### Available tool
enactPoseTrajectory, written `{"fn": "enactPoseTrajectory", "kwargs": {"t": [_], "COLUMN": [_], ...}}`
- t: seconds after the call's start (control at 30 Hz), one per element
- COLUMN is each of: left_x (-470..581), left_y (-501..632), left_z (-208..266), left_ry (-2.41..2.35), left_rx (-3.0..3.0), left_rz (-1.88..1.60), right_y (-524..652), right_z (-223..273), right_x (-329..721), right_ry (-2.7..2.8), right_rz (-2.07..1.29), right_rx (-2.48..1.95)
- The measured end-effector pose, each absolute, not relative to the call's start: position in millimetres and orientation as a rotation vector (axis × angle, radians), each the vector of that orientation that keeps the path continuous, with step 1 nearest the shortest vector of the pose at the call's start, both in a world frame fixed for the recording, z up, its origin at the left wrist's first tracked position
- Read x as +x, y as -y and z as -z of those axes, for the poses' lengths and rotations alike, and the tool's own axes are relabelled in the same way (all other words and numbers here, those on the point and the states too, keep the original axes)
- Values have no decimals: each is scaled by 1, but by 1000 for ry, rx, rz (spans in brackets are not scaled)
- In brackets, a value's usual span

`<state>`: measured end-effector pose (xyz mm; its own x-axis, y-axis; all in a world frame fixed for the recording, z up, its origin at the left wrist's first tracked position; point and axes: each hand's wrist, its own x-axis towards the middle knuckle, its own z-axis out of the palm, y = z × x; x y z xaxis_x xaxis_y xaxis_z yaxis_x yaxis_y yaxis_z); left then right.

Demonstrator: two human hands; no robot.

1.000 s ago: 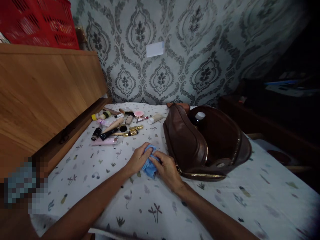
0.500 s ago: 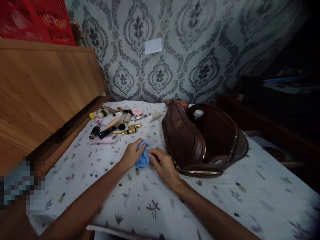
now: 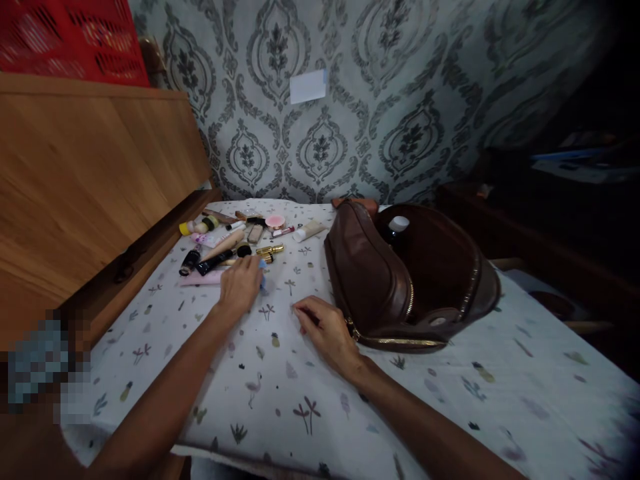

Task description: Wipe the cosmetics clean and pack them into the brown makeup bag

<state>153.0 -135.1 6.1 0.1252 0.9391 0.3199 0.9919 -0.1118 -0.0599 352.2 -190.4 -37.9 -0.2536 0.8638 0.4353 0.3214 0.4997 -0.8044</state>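
My left hand (image 3: pixel 241 287) is closed around a crumpled blue cloth (image 3: pixel 263 270), of which only a bit shows past the fingers. It lies beside the makeup, right by a pink tube (image 3: pixel 203 277) and a gold lipstick (image 3: pixel 270 249). My right hand (image 3: pixel 323 330) hovers over or rests on the tablecloth, thumb and fingers drawn together. Whether anything tiny sits in that pinch, I cannot make out. Just right of it stands a brown leather bag (image 3: pixel 367 267), unzipped and gaping, with a white-capped bottle (image 3: pixel 399 225) inside.
Several cosmetics cluster at the far left, among them a black tube (image 3: pixel 214 264), a pink compact (image 3: pixel 275 221) and a cream tube (image 3: pixel 309 231). A wooden cabinet (image 3: pixel 95 140) bounds the left side, with a red basket (image 3: pixel 70 43) on top. Patterned wallpaper closes off the back.
My left hand has moved left and away from me to the cosmetics, taking the blue cloth out of my right hand's reach. My right hand has stayed nearly in place.
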Motion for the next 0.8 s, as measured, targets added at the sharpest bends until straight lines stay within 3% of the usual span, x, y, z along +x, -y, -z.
{"fn": "enactPoseTrajectory", "kwargs": {"t": [0.47, 0.8], "left_x": [135, 134], "left_y": [88, 82], "left_z": [-9, -13], "left_ry": [1978, 1977], "left_rx": [-2090, -2142], "left_rz": [-137, -162], "right_y": [189, 189], "right_z": [39, 39], "right_x": [353, 352], "right_ry": [1875, 1945], "right_rz": [-685, -628], "right_rx": [-977, -952]}}
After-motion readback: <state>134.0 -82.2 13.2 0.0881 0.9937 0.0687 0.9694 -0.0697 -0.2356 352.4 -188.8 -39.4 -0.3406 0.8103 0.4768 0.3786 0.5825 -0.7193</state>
